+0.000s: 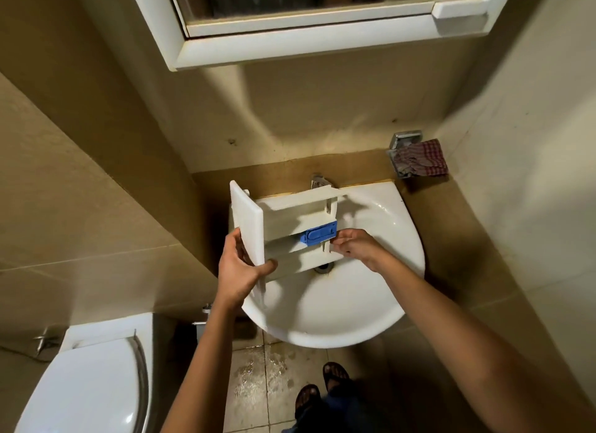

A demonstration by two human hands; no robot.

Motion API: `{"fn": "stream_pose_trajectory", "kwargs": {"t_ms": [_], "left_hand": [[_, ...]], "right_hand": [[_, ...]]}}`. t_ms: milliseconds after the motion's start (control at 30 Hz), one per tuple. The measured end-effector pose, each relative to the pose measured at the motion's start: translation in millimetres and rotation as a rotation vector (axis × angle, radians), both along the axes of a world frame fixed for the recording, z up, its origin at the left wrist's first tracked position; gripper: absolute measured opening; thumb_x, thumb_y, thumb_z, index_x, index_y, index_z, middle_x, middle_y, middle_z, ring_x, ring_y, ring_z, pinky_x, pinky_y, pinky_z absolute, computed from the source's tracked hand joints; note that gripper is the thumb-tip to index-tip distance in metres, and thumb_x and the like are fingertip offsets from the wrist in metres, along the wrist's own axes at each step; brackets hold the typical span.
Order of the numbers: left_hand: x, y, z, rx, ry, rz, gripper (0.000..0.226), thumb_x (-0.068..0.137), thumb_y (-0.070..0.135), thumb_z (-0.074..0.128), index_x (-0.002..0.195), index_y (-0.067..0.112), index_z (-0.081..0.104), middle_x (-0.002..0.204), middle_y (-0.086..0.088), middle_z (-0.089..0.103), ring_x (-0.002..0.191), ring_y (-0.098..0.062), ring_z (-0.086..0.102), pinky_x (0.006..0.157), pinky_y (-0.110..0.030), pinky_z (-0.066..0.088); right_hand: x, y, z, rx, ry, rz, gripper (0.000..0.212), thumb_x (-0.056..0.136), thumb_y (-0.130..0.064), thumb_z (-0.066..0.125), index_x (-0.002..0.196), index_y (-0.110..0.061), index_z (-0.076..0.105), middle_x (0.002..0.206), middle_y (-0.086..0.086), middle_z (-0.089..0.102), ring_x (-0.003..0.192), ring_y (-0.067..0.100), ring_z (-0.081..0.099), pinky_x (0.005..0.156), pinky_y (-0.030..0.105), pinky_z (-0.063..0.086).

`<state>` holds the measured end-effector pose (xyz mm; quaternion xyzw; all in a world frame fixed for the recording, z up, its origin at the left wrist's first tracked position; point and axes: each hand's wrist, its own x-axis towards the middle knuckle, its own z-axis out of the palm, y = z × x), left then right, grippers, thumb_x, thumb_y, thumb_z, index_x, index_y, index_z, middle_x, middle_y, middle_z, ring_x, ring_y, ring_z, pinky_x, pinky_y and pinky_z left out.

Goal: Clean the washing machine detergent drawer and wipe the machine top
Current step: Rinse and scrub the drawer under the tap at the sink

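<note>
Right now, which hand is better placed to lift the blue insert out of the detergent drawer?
Probably the right: the right hand pinches the rear end of the detergent drawer beside the blue insert, while the left hand grips its front panel over the sink.

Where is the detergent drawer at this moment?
In the head view, the detergent drawer is held over the left half of the sink, by the tap, between the left hand and right hand.

Detergent drawer [290, 215] in hands [240, 271] [353, 247] over sink [371, 303]
</note>
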<state>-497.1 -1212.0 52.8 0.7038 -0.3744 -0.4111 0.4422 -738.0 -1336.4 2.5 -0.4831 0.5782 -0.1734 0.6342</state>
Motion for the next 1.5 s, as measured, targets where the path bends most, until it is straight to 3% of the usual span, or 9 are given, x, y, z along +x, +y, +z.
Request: {"fn": "stream_pose_trajectory", "kwargs": {"t_ms": [167,400,600,700,867,1067,1233,1333,1500], "left_hand": [[-2.9,-2.6,28.2,-0.015,-0.307,-0.122,0.094,0.056,0.026,0.088,0.137,0.021,0.039,0.128,-0.001,0.054,0.11,-0.021,0.054,0.086,-0.033,0.05],[-12.0,-7.9,61.5,-0.027,-0.522,-0.22,0.1,0.06,0.017,0.09,0.144,0.012,0.035,0.137,-0.005,0.046,0.123,-0.021,0.044,0.092,-0.025,0.039],[-28.2,-8.8,79.8,-0.036,-0.718,-0.315,0.1,0.059,0.021,0.089,0.142,0.012,0.033,0.141,-0.012,0.041,0.136,-0.037,0.032,0.11,-0.059,0.03],[-39.1,-7.2,90.7,-0.032,-0.846,-0.365,0.099,0.062,0.02,0.09,0.143,0.011,0.033,0.141,-0.012,0.037,0.134,-0.042,0.03,0.11,-0.062,0.029],[-54.3,-3.4,105.8,-0.068,-1.076,-0.39,0.082,0.068,0.004,0.079,0.139,0.002,0.038,0.136,-0.021,0.04,0.133,-0.051,0.028,0.107,-0.064,0.03],[-55.5,-7.5,90.9,-0.248,-1.304,-0.406,0.088,0.044,-0.001,0.087,0.124,-0.002,0.052,0.114,-0.021,0.057,0.128,-0.051,0.044,0.1,-0.067,0.036],[-60.9,-3.7,90.7,-0.264,-1.287,-0.362,0.086,0.049,0.002,0.088,0.126,0.0,0.051,0.12,-0.021,0.055,0.13,-0.05,0.042,0.103,-0.064,0.033],[-56.6,-0.6,89.6,-0.091,-0.992,-0.314,0.091,0.062,0.017,0.085,0.139,0.007,0.038,0.134,-0.015,0.044,0.132,-0.046,0.038,0.106,-0.059,0.036],[-41.5,5.4,79.1,0.065,-0.533,-0.086,0.08,0.058,0.04,0.085,0.124,0.008,0.055,0.111,-0.005,0.058,0.101,-0.023,0.055,0.072,-0.03,0.048]], "right_hand": [[2.8,9.2,-4.4,0.04,-0.004,-0.013,0.032,0.085,0.016,0.046,0.088,-0.013,0.06,0.1,0.009,0.063,0.098,0.019,0.059,0.078,0.022,0.044],[-0.4,17.2,-14.9,0.082,0.021,-0.009,0.031,0.085,0.012,0.052,0.106,-0.008,0.062,0.106,0.008,0.063,0.104,0.019,0.059,0.093,0.03,0.047],[-2.8,21.8,-22.5,0.093,0.033,-0.029,0.024,0.084,0.01,0.055,0.098,-0.008,0.064,0.091,0.004,0.064,0.096,0.019,0.06,0.081,0.028,0.052],[-3.3,23.6,-19.9,0.092,0.023,-0.034,0.023,0.082,0.009,0.056,0.095,-0.008,0.065,0.091,0.006,0.063,0.085,0.016,0.06,0.066,0.021,0.051],[-4.7,23.8,-15.3,0.07,0.028,-0.047,0.026,0.082,0.008,0.056,0.102,-0.007,0.066,0.099,0.006,0.065,0.099,0.018,0.062,0.089,0.028,0.051],[-8.4,24.0,-14.7,0.038,0.045,-0.047,0.026,0.083,0.007,0.057,0.104,-0.006,0.066,0.104,0.009,0.065,0.1,0.019,0.061,0.083,0.025,0.051],[-12.8,24.3,-18.9,0.037,0.08,-0.031,0.025,0.082,0.006,0.059,0.102,-0.007,0.066,0.102,0.009,0.065,0.095,0.019,0.061,0.085,0.029,0.051],[-16.7,24.9,-18.3,0.048,0.078,-0.03,0.025,0.082,0.005,0.057,0.103,-0.006,0.066,0.101,0.009,0.063,0.093,0.019,0.059,0.072,0.023,0.049],[-21.7,12.1,-21.8,0.002,0.219,-0.008,0.03,0.084,-0.003,0.055,0.111,-0.012,0.065,0.108,0.005,0.061,0.104,0.022,0.058,0.087,0.03,0.049]]}}
